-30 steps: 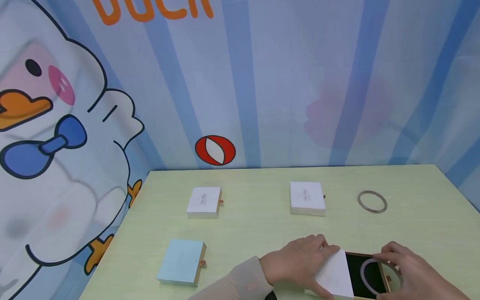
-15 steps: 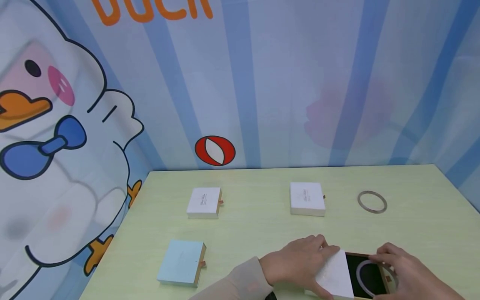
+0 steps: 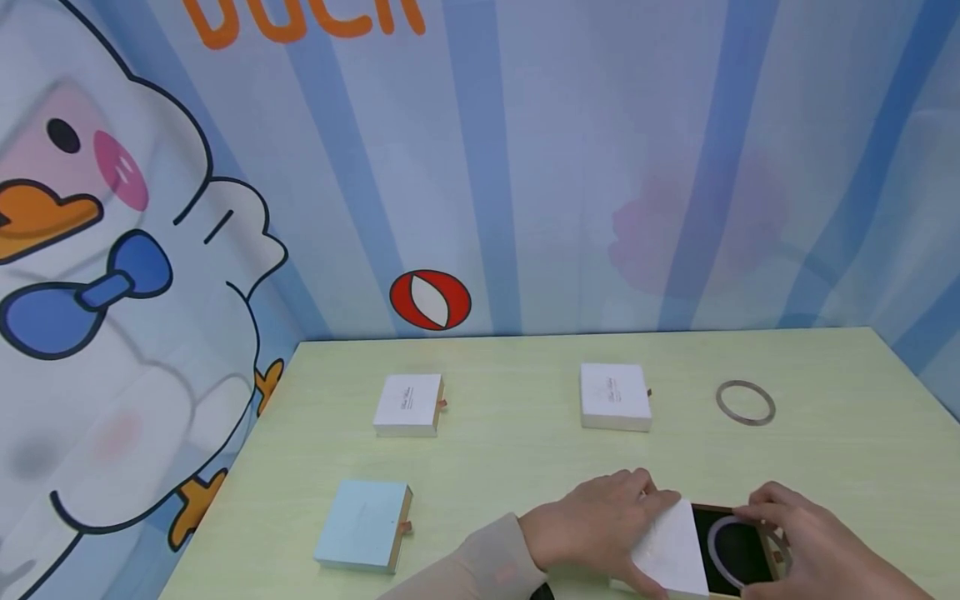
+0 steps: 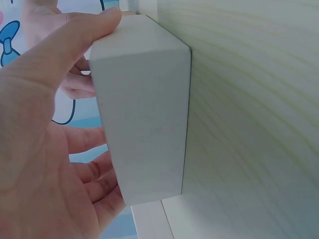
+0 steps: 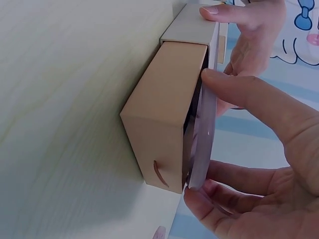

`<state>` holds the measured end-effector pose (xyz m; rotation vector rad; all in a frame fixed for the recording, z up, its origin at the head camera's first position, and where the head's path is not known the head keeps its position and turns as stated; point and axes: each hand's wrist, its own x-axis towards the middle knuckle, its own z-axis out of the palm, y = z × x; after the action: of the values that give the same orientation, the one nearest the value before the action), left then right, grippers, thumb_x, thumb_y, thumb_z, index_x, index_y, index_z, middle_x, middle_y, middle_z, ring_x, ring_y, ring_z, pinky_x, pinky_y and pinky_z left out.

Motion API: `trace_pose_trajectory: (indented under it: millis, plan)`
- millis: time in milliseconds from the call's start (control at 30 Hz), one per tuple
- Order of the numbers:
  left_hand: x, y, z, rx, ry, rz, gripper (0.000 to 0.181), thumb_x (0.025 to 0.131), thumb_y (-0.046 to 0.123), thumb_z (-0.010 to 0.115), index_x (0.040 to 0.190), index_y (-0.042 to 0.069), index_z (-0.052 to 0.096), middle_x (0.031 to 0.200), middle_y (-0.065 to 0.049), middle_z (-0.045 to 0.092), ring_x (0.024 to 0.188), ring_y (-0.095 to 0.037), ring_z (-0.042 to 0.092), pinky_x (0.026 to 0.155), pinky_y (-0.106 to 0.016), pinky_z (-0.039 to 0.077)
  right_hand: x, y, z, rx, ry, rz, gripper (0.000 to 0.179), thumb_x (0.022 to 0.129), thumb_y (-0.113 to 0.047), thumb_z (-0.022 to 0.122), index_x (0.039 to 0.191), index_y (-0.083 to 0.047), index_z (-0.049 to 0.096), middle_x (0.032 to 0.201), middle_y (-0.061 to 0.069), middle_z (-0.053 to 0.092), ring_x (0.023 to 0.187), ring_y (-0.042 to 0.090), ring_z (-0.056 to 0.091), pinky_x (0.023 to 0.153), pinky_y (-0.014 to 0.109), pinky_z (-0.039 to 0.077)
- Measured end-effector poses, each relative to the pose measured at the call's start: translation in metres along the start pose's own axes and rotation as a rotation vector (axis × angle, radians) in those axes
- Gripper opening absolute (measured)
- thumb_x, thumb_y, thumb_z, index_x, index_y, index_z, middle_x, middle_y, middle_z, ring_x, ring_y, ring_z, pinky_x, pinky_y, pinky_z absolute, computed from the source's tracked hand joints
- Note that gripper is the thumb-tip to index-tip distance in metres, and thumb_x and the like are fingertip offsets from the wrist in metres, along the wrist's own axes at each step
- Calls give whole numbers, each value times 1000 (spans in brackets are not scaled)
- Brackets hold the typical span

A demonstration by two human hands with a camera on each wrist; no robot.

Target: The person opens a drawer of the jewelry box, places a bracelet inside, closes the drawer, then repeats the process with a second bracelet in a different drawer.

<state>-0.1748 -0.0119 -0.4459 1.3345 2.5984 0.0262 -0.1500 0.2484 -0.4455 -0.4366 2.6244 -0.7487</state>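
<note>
A white slide-out box (image 3: 671,546) stands at the front right of the table, its tan drawer (image 5: 157,94) pulled out to the right and dark inside. My left hand (image 3: 596,521) grips the sleeve, thumb at the near side and fingers at the far side; the left wrist view shows the sleeve's plain end (image 4: 144,124). Between thumb and fingertips, my right hand (image 3: 813,546) holds a pale purplish bangle (image 5: 203,139) right over the drawer's opening. A small leather pull tab (image 5: 160,174) sticks out of the drawer front.
Farther back lie a second bangle (image 3: 742,384) and a white box (image 3: 613,396). Another white box (image 3: 408,402) stands back left, with a light blue box (image 3: 365,522) in front of it. A printed curtain (image 3: 555,167) hangs behind the table (image 3: 495,458).
My right hand has shifted slightly left with the bangle, bringing it farther over the drawer. The left hand and the box stay put.
</note>
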Motion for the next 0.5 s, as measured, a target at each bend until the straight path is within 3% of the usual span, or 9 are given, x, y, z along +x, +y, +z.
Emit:
trace_pose_trajectory:
  millis: [500]
  plan:
    - [0, 0, -1, -6, -13, -7, 106, 73, 75, 71, 156, 23, 32, 125, 11, 45, 95, 2, 41, 71, -9, 34, 4, -6, 3, 110, -32, 17, 59, 71, -25, 91, 116, 6, 68, 105, 8, 51, 81, 20, 54, 63, 27, 51]
